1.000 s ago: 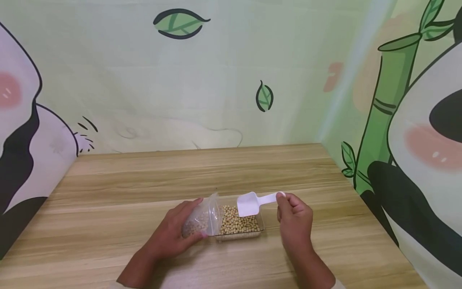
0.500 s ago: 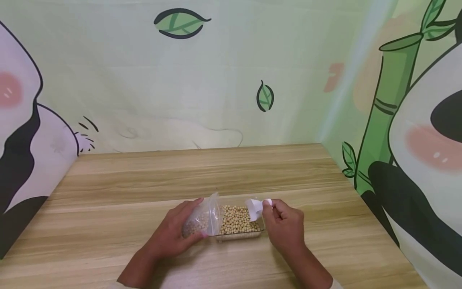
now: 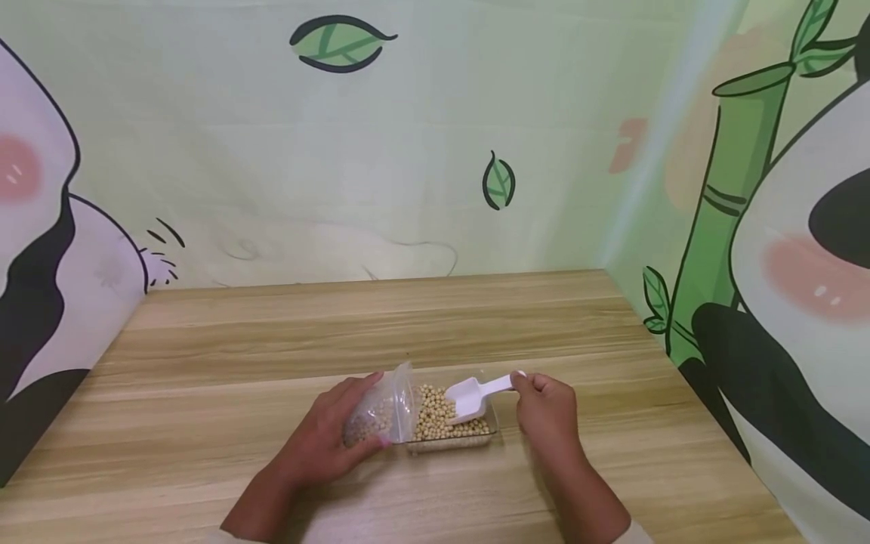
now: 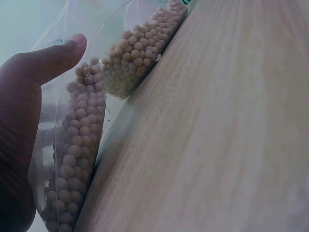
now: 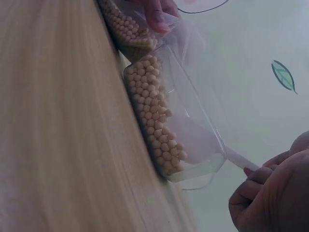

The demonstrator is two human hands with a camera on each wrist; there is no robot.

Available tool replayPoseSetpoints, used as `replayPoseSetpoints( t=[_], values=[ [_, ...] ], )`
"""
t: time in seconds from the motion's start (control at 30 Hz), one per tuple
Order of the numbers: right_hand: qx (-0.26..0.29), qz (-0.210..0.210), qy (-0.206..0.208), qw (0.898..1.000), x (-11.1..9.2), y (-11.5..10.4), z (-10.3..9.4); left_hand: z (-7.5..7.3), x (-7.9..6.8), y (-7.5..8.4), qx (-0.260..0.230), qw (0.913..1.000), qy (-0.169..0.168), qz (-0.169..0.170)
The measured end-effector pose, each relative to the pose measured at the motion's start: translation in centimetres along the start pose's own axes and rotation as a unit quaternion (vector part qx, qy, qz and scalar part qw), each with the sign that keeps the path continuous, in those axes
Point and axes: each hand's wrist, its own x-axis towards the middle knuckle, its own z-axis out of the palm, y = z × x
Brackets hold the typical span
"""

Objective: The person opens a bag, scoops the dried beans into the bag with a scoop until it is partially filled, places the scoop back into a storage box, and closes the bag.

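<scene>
A clear rectangular container (image 3: 450, 445) of pale round soybeans (image 3: 430, 414) stands on the table. At its left end my left hand (image 3: 326, 438) holds a clear zip bag (image 3: 401, 408) between thumb and fingers, its mouth toward the container. Soybeans fill the lower part of the bag (image 4: 79, 140) in the left wrist view. My right hand (image 3: 549, 412) pinches the end of a white scoop's handle, past the container's right side. The scoop (image 3: 466, 397) dips inside the container, its blade's front edge among the beans. Through the clear wall, the right wrist view shows the blade (image 5: 193, 137) beside the beans.
The wooden table (image 3: 272, 332) extends around the container and meets a printed backdrop (image 3: 408, 151) with leaves, bamboo and pandas at the back and sides.
The scoop was above the beans, then turned partly edge-on at the container's right end as my right hand moved left. Now its blade is down among the beans. The left hand and bag stayed put.
</scene>
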Motion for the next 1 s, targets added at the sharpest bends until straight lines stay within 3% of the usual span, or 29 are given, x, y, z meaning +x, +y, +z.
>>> replayPoseSetpoints(
  t=[0.13,0.37,1.0],
  values=[
    [0.096,0.076,-0.061,0.991,0.4,0.1,-0.3,0.0,0.0,0.0,0.000,1.0000,0.000,-0.001],
    [0.153,0.114,-0.121,0.974,0.9,0.6,-0.6,0.0,0.0,0.0,-0.003,1.0000,0.001,0.000],
    [0.251,0.156,-0.131,0.946,1.7,1.1,-1.0,-0.1,0.0,0.2,0.000,1.0000,0.004,0.000]
  ],
)
